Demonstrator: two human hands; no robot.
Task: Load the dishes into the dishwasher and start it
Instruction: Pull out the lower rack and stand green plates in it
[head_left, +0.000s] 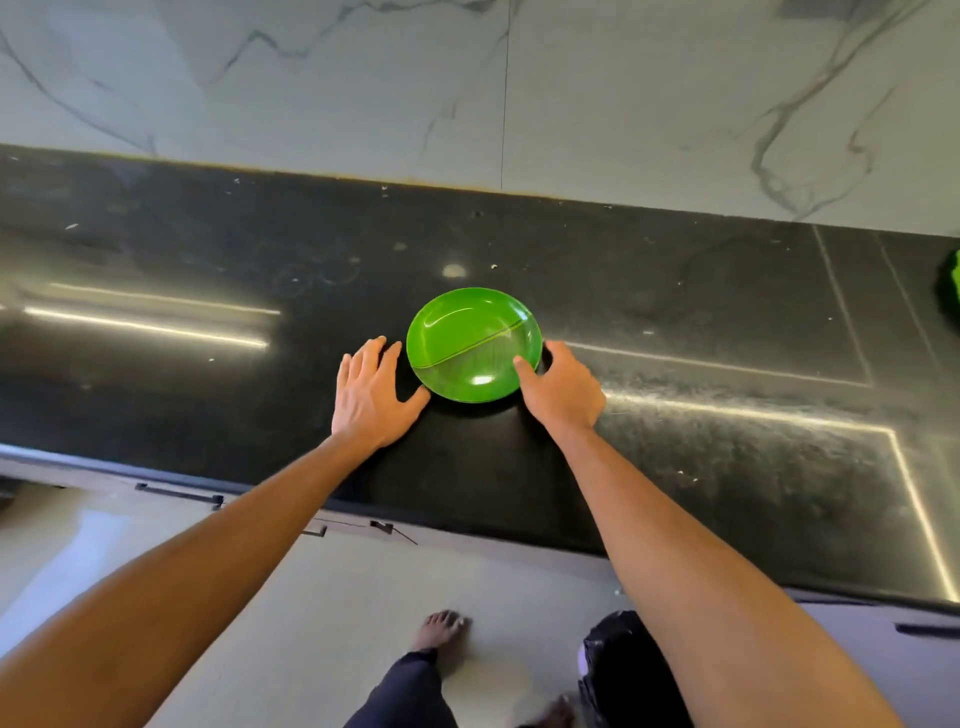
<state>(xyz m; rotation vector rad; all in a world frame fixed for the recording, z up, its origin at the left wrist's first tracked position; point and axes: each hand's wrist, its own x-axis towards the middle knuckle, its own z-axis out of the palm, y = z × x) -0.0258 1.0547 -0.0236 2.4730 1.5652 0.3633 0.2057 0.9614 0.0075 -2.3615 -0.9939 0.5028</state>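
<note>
Head view: a glossy green plate (a ridge splits it in two sections) lies flat on the black counter. The right hand pinches its rim, thumb on top. The left hand rests beside it with fingers spread.

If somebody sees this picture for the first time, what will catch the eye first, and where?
The bright green plate stands out at once, in the middle of the black countertop. Two bare hands flank it: the left hand lies open beside its left edge, and the right hand holds the right rim, thumb on top. Behind runs a white marbled wall.
</note>
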